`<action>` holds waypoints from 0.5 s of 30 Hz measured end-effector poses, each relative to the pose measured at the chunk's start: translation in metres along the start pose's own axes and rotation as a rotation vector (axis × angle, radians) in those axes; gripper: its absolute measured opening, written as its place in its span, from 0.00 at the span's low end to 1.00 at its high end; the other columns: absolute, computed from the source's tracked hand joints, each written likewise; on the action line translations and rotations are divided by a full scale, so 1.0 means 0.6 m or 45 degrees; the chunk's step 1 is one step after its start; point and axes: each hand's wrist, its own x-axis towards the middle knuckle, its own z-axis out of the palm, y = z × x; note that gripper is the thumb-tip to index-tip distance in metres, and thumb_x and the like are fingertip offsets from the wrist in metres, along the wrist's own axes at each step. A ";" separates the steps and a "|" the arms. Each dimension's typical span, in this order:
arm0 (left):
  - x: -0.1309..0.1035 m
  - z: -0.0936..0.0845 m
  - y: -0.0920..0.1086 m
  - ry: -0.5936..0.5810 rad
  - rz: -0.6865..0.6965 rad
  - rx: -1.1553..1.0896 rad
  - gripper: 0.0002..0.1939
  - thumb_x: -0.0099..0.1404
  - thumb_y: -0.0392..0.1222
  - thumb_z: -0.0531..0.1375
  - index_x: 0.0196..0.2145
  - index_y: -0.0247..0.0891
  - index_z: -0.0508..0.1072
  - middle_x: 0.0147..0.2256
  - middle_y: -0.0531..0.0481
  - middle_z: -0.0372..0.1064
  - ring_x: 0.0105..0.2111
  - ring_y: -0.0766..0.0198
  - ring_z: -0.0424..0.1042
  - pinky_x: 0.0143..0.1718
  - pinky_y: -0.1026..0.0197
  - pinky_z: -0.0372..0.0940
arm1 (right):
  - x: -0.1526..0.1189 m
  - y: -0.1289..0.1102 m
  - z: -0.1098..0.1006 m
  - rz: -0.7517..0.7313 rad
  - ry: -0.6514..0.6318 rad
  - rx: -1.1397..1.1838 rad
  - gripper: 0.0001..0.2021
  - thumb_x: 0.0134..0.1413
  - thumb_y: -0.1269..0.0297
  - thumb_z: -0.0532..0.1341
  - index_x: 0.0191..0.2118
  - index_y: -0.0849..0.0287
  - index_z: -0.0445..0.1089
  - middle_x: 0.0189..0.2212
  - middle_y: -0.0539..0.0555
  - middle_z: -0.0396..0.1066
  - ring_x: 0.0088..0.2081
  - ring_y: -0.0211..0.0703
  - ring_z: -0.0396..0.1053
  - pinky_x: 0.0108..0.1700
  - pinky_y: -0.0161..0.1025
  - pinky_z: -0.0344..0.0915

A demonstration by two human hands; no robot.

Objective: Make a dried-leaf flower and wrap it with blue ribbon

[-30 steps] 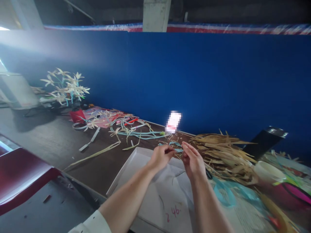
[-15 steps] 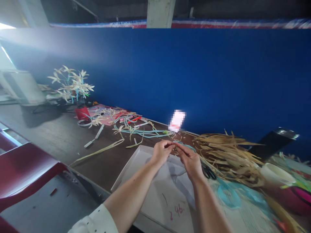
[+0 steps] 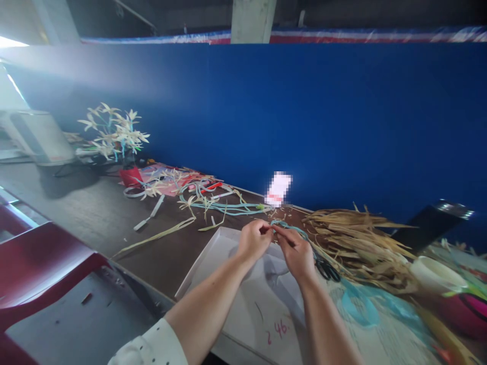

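Over the far end of a white cardboard box lid (image 3: 236,314), my left hand (image 3: 255,241) and my right hand (image 3: 297,251) meet with fingertips pinched together. Whatever they hold between them is too small to make out. Light-blue cord (image 3: 283,224) lies just behind the fingers; I cannot tell whether it runs into them. Black-handled scissors (image 3: 327,268) rest right of my right wrist, partly hidden. Beside them is a heap of dried tan leaves (image 3: 353,243). More blue cords (image 3: 228,207) and pale leaf strips (image 3: 160,235) lie to the left.
Pale flowers on blue stems (image 3: 117,133) stand at the back left, near a white kettle (image 3: 43,137). A bright blurred phone-like rectangle (image 3: 279,188) leans against the blue partition (image 3: 342,111). A white cup (image 3: 437,274) is at right; a red chair (image 3: 45,263) at left.
My fingers have shifted slightly, and the fingertips of both hands remain together. A little more blue cord shows behind them. The whole view has moved a touch.
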 end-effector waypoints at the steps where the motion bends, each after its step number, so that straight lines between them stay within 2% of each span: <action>1: 0.001 -0.001 0.001 0.010 -0.003 0.010 0.06 0.55 0.39 0.56 0.27 0.37 0.73 0.26 0.53 0.71 0.28 0.68 0.67 0.30 0.67 0.59 | 0.000 0.000 0.000 0.064 0.013 0.056 0.12 0.49 0.60 0.60 0.39 0.53 0.76 0.34 0.54 0.73 0.36 0.44 0.68 0.39 0.40 0.63; 3: 0.003 -0.004 0.000 0.039 -0.037 0.008 0.07 0.55 0.39 0.56 0.26 0.37 0.73 0.26 0.53 0.71 0.28 0.68 0.67 0.30 0.67 0.59 | 0.001 0.003 -0.002 0.248 0.069 0.222 0.14 0.46 0.58 0.62 0.40 0.55 0.76 0.27 0.52 0.72 0.27 0.40 0.66 0.29 0.37 0.61; 6: 0.007 -0.006 -0.002 0.046 -0.126 -0.066 0.07 0.55 0.40 0.56 0.27 0.37 0.74 0.27 0.52 0.71 0.28 0.68 0.68 0.30 0.67 0.59 | 0.003 0.007 -0.007 0.503 0.191 0.574 0.17 0.43 0.59 0.65 0.42 0.58 0.75 0.21 0.50 0.68 0.18 0.31 0.54 0.19 0.31 0.49; 10: 0.007 -0.002 -0.006 -0.139 -0.121 -0.251 0.11 0.57 0.44 0.56 0.32 0.37 0.75 0.25 0.51 0.71 0.24 0.69 0.67 0.25 0.68 0.59 | 0.006 0.004 -0.012 0.638 0.186 0.900 0.17 0.38 0.62 0.67 0.40 0.59 0.75 0.30 0.52 0.70 0.20 0.29 0.52 0.18 0.29 0.46; 13: 0.004 0.003 -0.004 -0.272 -0.136 -0.407 0.14 0.58 0.47 0.56 0.36 0.36 0.75 0.24 0.51 0.69 0.20 0.70 0.64 0.19 0.69 0.57 | 0.008 -0.001 -0.014 0.678 0.140 0.962 0.18 0.38 0.62 0.68 0.40 0.58 0.75 0.30 0.52 0.69 0.21 0.29 0.52 0.18 0.29 0.46; 15: 0.003 0.005 0.000 -0.317 -0.152 -0.512 0.15 0.57 0.48 0.57 0.37 0.35 0.74 0.25 0.50 0.69 0.21 0.69 0.64 0.18 0.70 0.58 | 0.008 -0.002 -0.013 0.691 0.129 0.962 0.18 0.37 0.62 0.68 0.40 0.57 0.74 0.29 0.51 0.68 0.21 0.29 0.52 0.18 0.29 0.46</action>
